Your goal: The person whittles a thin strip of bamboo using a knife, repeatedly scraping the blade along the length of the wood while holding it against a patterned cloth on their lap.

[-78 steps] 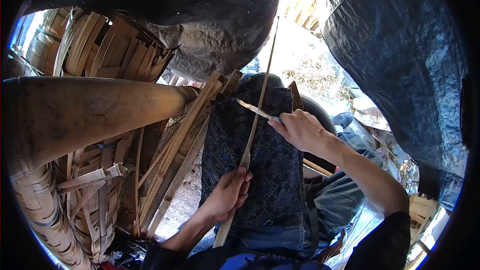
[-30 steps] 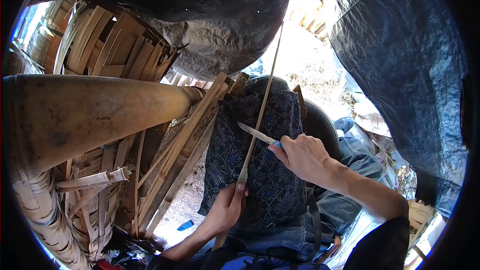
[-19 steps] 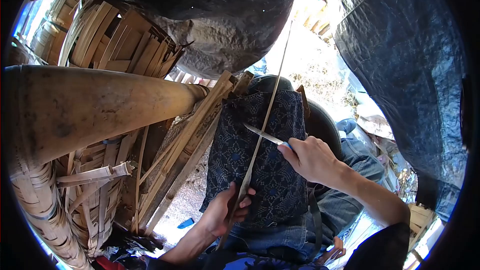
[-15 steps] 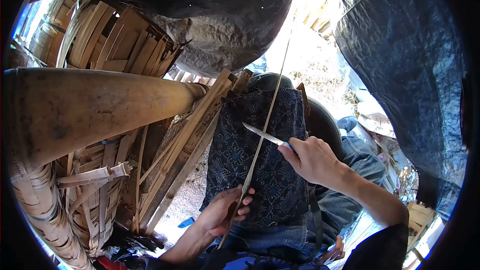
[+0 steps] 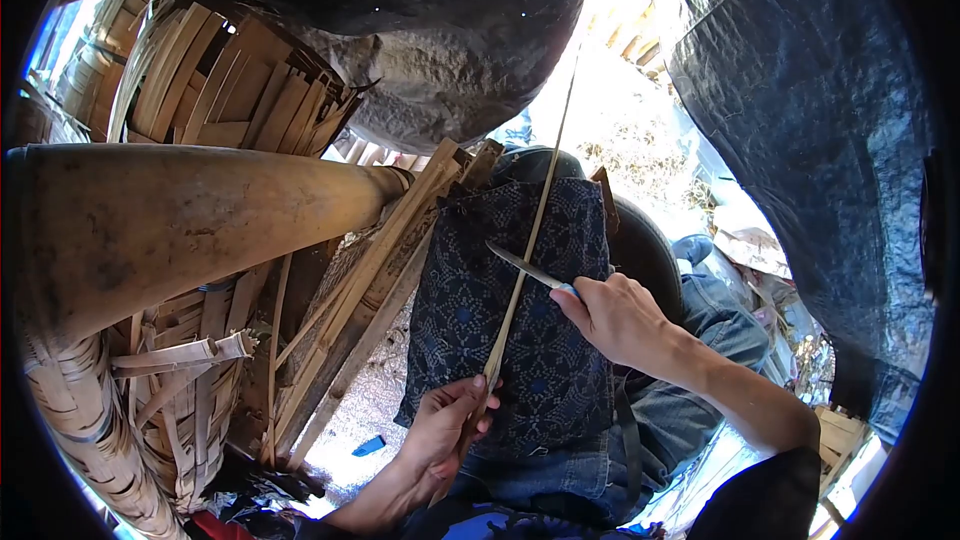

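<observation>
My left hand (image 5: 447, 427) pinches a long, thin bamboo strip (image 5: 541, 202) near its lower end. The strip slants up and away over my lap toward the bright gap. In my right hand (image 5: 622, 321) is a knife (image 5: 522, 265), its handle wrapped by my fingers. The blade points to the upper left and lies across the strip; a blue bit of handle shows at my thumb. Beneath both hands, a dark patterned cloth (image 5: 470, 315) covers my lap. Part of the strip is hidden behind my left fingers.
A thick bamboo pole (image 5: 215, 225) juts in from the left, beside wooden slats (image 5: 365, 310) and woven bamboo baskets (image 5: 90, 420). Dark plastic sheeting (image 5: 800, 140) hangs at the right and overhead. A small blue scrap (image 5: 368, 446) lies on the ground.
The strip has turned slightly in my left hand and shows a paler face. My left hand has shifted a little; the knife stays across the strip, nearly in the same place.
</observation>
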`<action>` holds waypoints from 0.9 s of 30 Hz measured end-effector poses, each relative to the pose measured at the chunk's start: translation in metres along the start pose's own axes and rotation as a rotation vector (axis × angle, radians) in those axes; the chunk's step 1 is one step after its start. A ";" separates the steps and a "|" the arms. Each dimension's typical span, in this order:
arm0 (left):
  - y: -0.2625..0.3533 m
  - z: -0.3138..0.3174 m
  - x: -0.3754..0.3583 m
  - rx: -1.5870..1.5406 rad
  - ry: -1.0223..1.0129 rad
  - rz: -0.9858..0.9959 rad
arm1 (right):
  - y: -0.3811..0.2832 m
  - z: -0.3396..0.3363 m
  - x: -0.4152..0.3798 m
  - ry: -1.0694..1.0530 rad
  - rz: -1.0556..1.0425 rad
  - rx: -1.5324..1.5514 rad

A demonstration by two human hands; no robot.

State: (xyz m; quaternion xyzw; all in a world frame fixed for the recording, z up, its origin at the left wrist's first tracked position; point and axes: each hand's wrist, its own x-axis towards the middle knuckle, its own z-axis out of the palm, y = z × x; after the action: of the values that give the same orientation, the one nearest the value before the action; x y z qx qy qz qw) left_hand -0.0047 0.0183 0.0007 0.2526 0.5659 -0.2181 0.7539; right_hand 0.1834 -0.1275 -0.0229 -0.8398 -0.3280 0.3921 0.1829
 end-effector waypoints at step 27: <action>0.000 0.003 -0.020 0.031 0.063 -0.018 | 0.065 -0.056 0.093 -0.116 0.293 0.002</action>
State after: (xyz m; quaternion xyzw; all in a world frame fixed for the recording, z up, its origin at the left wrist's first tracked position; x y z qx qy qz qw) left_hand -0.0080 0.0171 0.0209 0.2661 0.5880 -0.2255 0.7298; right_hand 0.2976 -0.1121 -0.0750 -0.8545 -0.2118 0.4625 0.1053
